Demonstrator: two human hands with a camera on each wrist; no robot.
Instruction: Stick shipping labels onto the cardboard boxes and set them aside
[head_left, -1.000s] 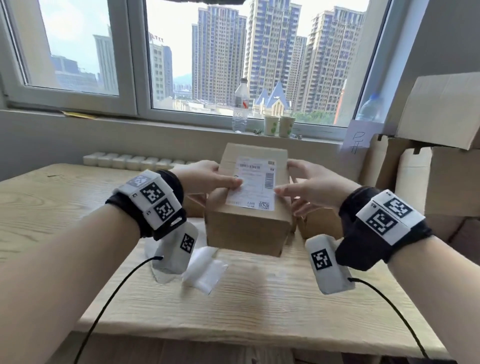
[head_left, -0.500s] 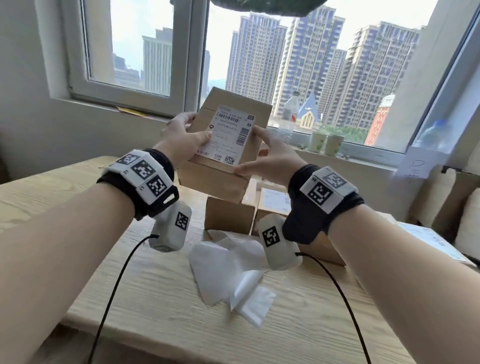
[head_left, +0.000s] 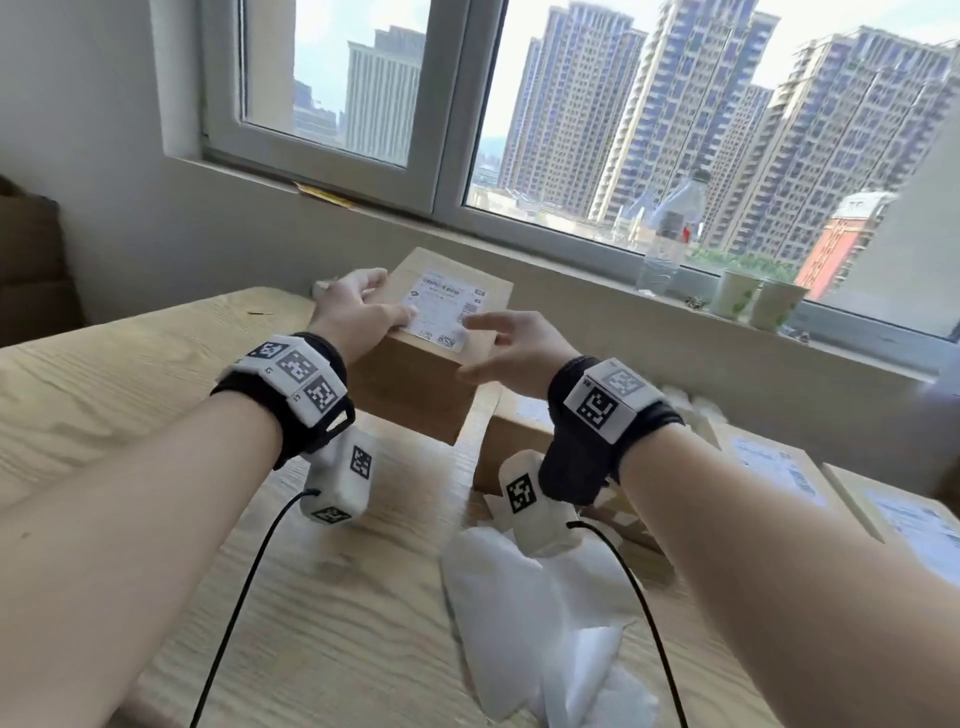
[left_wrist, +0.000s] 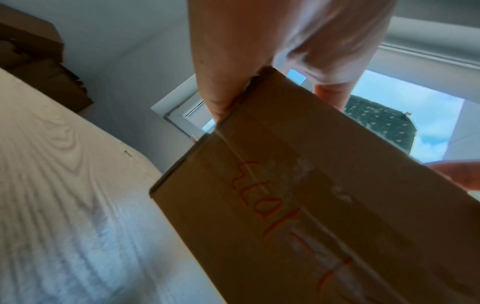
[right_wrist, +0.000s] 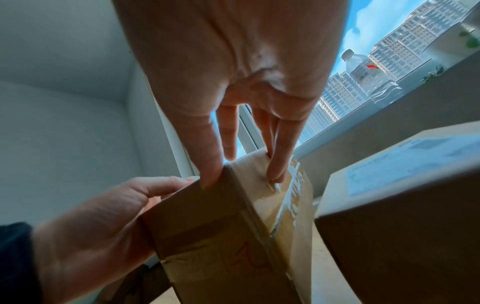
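A small cardboard box with a white shipping label stuck on its top hangs tilted above the wooden table. My left hand grips its left end, thumb lying on the label's edge and fingers round the far side. My right hand is at the box's right end with straight fingers. In the right wrist view its thumb and two fingertips touch the taped end of the box. The left wrist view shows red handwriting on the box's underside.
Other labelled boxes lie on the table to the right, one more under my right wrist. Crumpled white backing paper lies near the front edge. A water bottle and paper cups stand on the sill.
The box went up off the table, then left and lower toward the table's far left. My right hand's fingers have straightened and loosened on it; the left hand keeps its grip.
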